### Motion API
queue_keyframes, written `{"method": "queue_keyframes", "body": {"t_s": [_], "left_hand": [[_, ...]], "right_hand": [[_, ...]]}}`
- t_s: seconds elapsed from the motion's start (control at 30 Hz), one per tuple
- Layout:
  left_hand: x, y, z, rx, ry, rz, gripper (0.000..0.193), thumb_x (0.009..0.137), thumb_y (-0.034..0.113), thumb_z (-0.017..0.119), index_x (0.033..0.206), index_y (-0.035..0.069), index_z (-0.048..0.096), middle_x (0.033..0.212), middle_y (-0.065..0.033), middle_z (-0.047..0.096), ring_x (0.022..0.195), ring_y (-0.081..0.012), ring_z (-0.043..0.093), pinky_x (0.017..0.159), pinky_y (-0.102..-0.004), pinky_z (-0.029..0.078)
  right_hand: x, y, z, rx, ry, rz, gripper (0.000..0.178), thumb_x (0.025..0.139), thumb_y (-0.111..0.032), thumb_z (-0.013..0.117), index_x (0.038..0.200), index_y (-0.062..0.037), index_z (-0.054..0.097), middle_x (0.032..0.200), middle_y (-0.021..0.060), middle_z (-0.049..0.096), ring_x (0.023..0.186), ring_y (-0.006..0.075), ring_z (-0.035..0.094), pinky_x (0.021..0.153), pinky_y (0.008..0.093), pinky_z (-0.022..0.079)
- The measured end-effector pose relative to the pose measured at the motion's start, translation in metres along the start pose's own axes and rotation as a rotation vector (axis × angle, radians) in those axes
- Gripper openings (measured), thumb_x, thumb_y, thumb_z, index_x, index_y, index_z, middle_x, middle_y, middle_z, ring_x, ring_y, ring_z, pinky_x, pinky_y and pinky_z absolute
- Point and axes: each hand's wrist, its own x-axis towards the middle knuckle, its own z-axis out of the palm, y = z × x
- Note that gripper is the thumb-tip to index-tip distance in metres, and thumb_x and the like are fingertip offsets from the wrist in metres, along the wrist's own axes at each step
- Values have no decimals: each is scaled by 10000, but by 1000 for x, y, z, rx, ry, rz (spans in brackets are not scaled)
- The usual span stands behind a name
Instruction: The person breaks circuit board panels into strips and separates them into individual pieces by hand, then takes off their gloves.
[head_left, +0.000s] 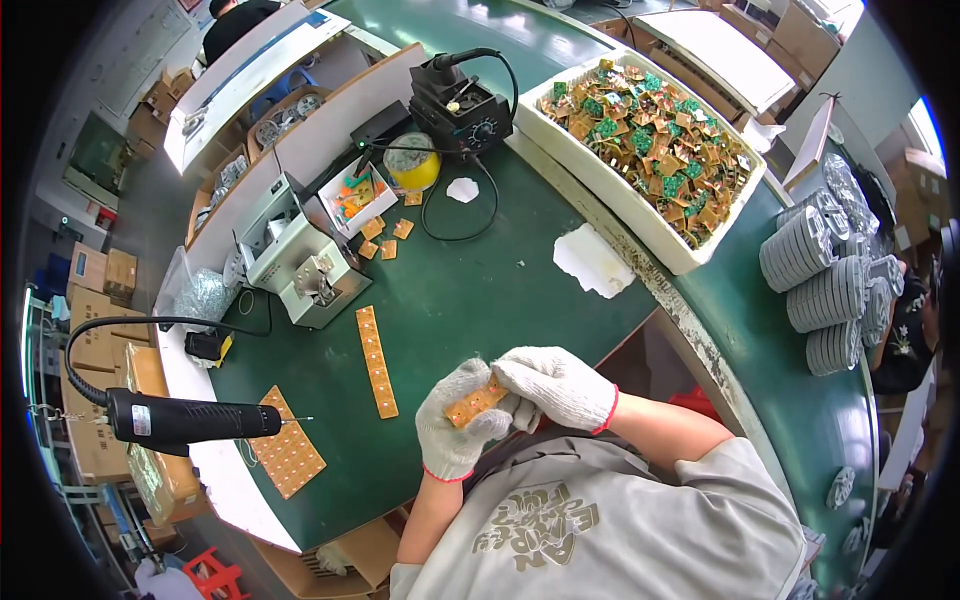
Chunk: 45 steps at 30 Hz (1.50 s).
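Shirt (640, 520): grey, nearest the lens, bottom cut off by the frame.
Hidden: upper-right end of the orange-brown board strip (474, 403), tucked under the gloves; fine detail on it too small to read.
Left hand (452, 425): white glove, red cuff; fingers curled round the strip, holding it.
Right hand (552, 382): same glove; thumb and fingers closed on the strip's upper-right end, fingertips partly covered.
Strip position: tilted, between both hands, in front of the torso.
Bench (480, 290): green; long strip (376, 362) flat, left of the hands; wider panel (295, 450) farther left.
In the way: hanging black screwdriver (195, 418) masks part of the panel's left edge.
Back left: grey machine (305, 265), small boards (388, 248), yellow container (412, 168), black soldering station (465, 118).
Back right: white bin (690, 258) heaped with boards; white scrap (592, 262) just beside.
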Motion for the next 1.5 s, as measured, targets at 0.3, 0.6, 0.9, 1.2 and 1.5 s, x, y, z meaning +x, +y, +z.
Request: {"method": "queue_keyframes", "body": {"t_s": [0.3, 0.6, 0.9, 1.2, 1.5], "left_hand": [[1, 0, 23, -152, 74, -58, 583, 835, 129, 855, 1354, 60, 599, 826, -171, 662, 633, -226, 582, 488, -320, 461], [5, -12, 13, -205, 115, -1, 598, 875, 288, 849, 1393, 123, 600, 832, -68, 650, 591, -146, 573, 480, -274, 417], [0, 0, 20, 18, 169, 75, 565, 884, 243, 838, 1375, 74, 615, 987, -77, 689, 583, -144, 565, 480, -271, 427], [1, 2, 10, 337, 186, 3, 660, 764, -65, 855, 1375, -21, 611, 1427, -160, 606, 1051, -217, 671, 866, -323, 589], [-8, 3, 5, 305, 166, -44, 603, 779, -70, 836, 1348, -16, 641, 1379, -169, 643, 1119, -232, 661, 961, -330, 555]], "right_hand": [[2, 26, 5, 226, 56, -45, 298, 1068, -321, 559, 962, -52, 631, 743, 43, 649, 523, 81, 495, 472, 217, 408], [25, -38, -47, 605, 332, -280, 287, 1074, -343, 571, 972, -81, 630, 730, 21, 614, 517, 69, 453, 436, 212, 350], [39, -112, -110, 662, 103, -626, 418, 1073, -423, 538, 1128, -23, 645, 905, 82, 708, 628, 143, 619, 525, 229, 489], [9, 15, -6, 6, -34, -91, 334, 1063, -335, 590, 1061, -16, 689, 791, 50, 664, 610, 108, 582, 545, 223, 493], [0, 3, -4, -14, 8, -50, 266, 1064, -287, 592, 1003, -39, 666, 764, 42, 649, 593, 90, 549, 529, 223, 457]]}}
